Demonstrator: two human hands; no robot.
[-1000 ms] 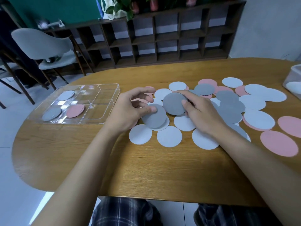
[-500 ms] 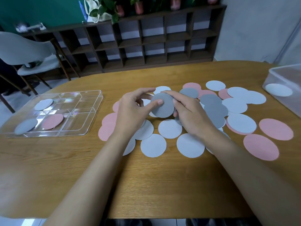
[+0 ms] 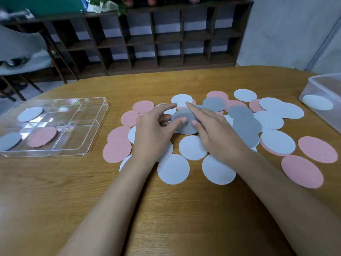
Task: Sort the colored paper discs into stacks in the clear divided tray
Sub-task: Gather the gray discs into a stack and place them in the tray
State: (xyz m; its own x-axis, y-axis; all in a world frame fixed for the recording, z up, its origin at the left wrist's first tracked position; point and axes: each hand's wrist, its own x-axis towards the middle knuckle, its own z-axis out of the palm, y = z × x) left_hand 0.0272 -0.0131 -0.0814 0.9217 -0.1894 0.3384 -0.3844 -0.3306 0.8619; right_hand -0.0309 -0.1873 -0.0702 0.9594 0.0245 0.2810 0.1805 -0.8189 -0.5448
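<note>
Pink, white and grey paper discs lie scattered over the middle and right of the wooden table point(image 3: 73, 191). Both hands meet over a small stack of grey discs point(image 3: 185, 123), lifted a little above the pile. My left hand point(image 3: 156, 130) pinches the stack's left edge between thumb and fingers. My right hand point(image 3: 212, 130) holds its right edge with thumb and forefinger. The clear divided tray point(image 3: 88, 137) stands at the left, with a white disc point(image 3: 30, 114), a grey disc point(image 3: 9, 140) and a pink disc point(image 3: 42, 136) in separate compartments.
A clear plastic box point(image 3: 324, 89) with a white disc inside stands at the table's right edge. A dark cubby shelf point(image 3: 147, 37) lines the wall behind. A grey chair point(image 3: 20, 48) stands at the far left.
The grey discs have been gathered into one stack held between both hands. My view has shifted right, so the tray sits further left.
</note>
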